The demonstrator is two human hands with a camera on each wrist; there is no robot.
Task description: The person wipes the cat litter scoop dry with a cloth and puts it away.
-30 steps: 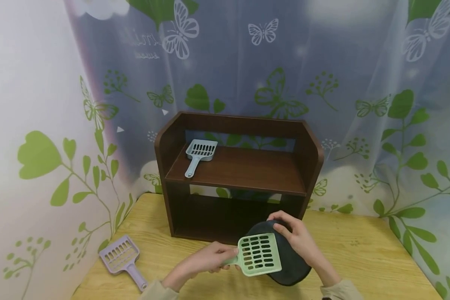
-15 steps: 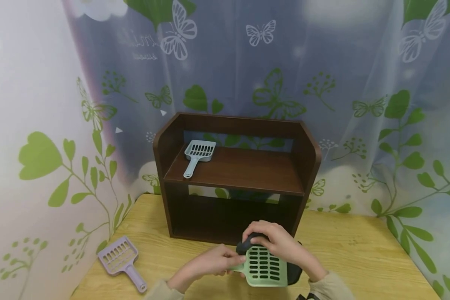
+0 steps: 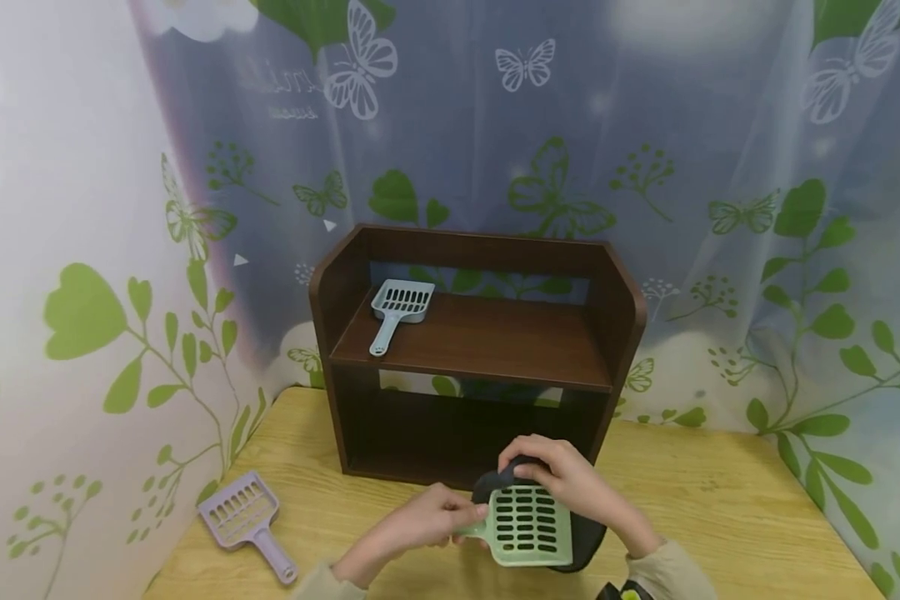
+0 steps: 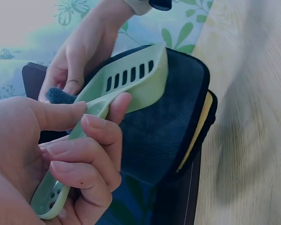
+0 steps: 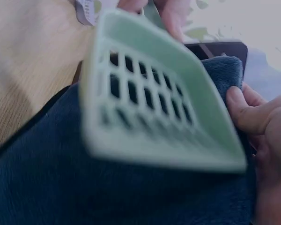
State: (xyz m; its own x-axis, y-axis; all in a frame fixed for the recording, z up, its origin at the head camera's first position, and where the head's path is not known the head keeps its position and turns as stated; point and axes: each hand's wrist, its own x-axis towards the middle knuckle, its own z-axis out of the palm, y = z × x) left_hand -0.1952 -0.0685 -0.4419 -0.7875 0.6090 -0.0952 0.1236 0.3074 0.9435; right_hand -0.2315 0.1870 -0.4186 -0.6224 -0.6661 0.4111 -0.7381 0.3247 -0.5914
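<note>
My left hand [image 3: 431,518] grips the handle of a light green litter scoop [image 3: 528,527], its slotted head pointing right. In the left wrist view, fingers curl round the handle and the thumb lies along its neck. My right hand [image 3: 562,479] pinches a dark blue plush cloth [image 4: 178,84] between thumb and fingers near the scoop's far edge. Most of the cloth hangs behind and below the scoop head; a yellow layer shows at its side in the left wrist view. Part of the cloth is folded up by the scoop's neck.
A dark brown two-tier shelf [image 3: 495,333] stands at the back of the wooden table [image 3: 720,517]. On its upper board lies a pale blue scoop [image 3: 401,304]. A purple scoop [image 3: 243,517] lies on the table at left. A patterned curtain [image 3: 450,125] surrounds the table.
My right hand has moved left with the cloth, which now bunches at the scoop's far edge and neck. The scoop has shifted slightly right. The other scoops stay put.
</note>
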